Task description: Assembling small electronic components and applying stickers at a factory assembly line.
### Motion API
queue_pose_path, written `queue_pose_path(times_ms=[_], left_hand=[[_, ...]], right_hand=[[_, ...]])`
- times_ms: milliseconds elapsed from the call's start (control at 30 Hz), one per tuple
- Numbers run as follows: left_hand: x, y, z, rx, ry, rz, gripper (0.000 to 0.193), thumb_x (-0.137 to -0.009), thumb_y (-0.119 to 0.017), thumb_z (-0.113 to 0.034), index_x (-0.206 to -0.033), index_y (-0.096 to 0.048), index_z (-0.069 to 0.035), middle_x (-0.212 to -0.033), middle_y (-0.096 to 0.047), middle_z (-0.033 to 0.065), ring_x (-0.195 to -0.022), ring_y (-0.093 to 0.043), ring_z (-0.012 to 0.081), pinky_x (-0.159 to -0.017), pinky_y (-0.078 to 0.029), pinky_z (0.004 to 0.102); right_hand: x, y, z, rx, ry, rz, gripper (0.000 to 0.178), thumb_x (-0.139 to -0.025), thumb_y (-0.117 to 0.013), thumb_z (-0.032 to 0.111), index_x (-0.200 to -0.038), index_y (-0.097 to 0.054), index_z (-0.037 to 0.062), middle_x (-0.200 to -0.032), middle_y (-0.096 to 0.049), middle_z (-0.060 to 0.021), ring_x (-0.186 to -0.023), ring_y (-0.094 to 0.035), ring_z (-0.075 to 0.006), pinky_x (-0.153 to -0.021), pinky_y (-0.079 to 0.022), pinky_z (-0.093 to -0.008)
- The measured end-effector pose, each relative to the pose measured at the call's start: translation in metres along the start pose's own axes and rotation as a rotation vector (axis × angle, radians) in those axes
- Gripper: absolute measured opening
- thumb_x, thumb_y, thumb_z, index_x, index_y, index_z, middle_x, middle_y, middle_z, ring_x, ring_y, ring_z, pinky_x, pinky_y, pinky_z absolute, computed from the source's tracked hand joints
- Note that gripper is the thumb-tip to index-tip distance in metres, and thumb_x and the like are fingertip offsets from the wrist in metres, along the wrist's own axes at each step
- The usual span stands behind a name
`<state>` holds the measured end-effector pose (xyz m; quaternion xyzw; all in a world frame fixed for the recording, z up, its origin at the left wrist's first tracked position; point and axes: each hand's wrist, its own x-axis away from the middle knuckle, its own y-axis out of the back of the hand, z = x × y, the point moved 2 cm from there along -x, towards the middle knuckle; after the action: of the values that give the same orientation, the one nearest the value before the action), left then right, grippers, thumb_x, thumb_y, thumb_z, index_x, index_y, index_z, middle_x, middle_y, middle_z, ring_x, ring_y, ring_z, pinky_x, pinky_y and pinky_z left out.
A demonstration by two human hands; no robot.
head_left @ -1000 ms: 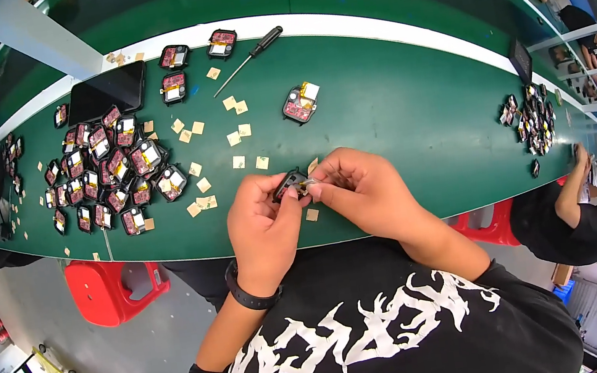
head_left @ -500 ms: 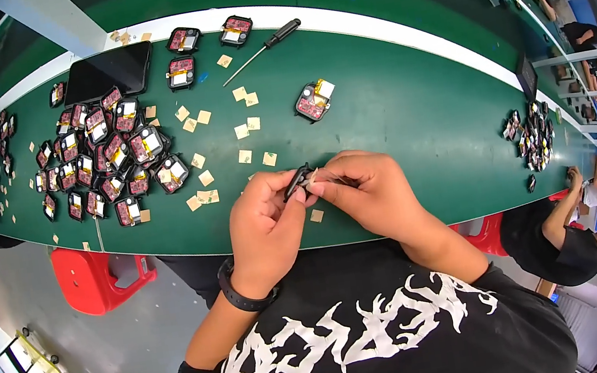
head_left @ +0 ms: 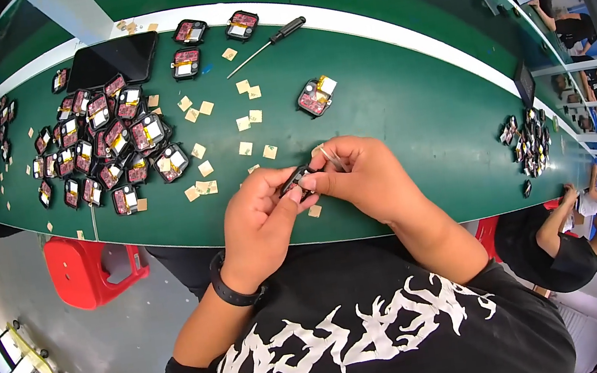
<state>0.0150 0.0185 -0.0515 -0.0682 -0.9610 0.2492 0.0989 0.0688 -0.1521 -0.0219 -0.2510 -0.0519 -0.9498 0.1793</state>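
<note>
Close to the table's near edge, my left hand (head_left: 261,219) is closed around a small black device casing (head_left: 298,179), which it holds tilted. My right hand (head_left: 359,177) presses its thumb onto the same casing. Between its bent fingers sits a thin silvery tool (head_left: 338,160), perhaps tweezers; its ends are hidden. A small beige piece (head_left: 319,150) shows at the right index finger. Below my fingers, a beige paper square (head_left: 315,212) lies on the table. Beyond my hands rests an opened casing (head_left: 317,97) with a red circuit board, white block and yellow tape.
A heap of similar casings (head_left: 103,142) covers the table's left, beside a black flat-screen device (head_left: 112,62). Beige squares (head_left: 244,124) lie scattered mid-table. A screwdriver (head_left: 266,46) lies near the back ledge. More parts (head_left: 533,144) sit far right, near another person (head_left: 554,241).
My right thumb has moved onto the casing, and the right index finger has lifted away with the silvery tool, now more upright. The casing shows more of its face. The view has shifted slightly.
</note>
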Motion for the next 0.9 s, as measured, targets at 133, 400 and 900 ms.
queue_pose_path(times_ms=[133, 400, 900], left_hand=[[-0.001, 0.0, -0.003, 0.051, 0.018, 0.012, 0.02, -0.103, -0.048, 0.005, -0.122, -0.054, 0.005, -0.119, -0.064, 0.0123, -0.111, -0.066, 0.0173, -0.099, -0.058, 0.0364], [0.0, 0.006, -0.004, 0.134, 0.056, 0.023, 0.019, -0.102, -0.052, 0.003, -0.121, -0.055, 0.004, -0.116, -0.065, 0.0095, -0.108, -0.064, 0.015, -0.098, -0.059, 0.0392], [0.002, 0.01, -0.006, 0.355, 0.102, -0.026, 0.019, -0.103, -0.056, -0.005, -0.121, -0.058, -0.001, -0.115, -0.067, 0.0096, -0.104, -0.069, 0.0162, -0.092, -0.062, 0.0359]], right_hand=[[-0.004, 0.004, -0.003, -0.004, 0.003, 0.037, 0.015, -0.089, -0.079, 0.01, -0.094, -0.067, 0.0021, -0.066, -0.051, 0.0075, -0.06, -0.041, -0.0007, -0.052, -0.032, -0.0215], [-0.004, -0.002, 0.015, -0.067, -0.083, 0.097, 0.017, -0.09, -0.079, 0.01, -0.091, -0.063, 0.0046, -0.07, -0.059, 0.0052, -0.061, -0.048, -0.0011, -0.054, -0.039, -0.02], [0.01, -0.021, 0.006, -0.288, 0.035, 0.04, 0.012, -0.097, -0.069, 0.01, -0.105, -0.064, 0.0015, -0.086, -0.065, 0.0005, -0.077, -0.059, -0.0042, -0.063, -0.049, -0.0227]])
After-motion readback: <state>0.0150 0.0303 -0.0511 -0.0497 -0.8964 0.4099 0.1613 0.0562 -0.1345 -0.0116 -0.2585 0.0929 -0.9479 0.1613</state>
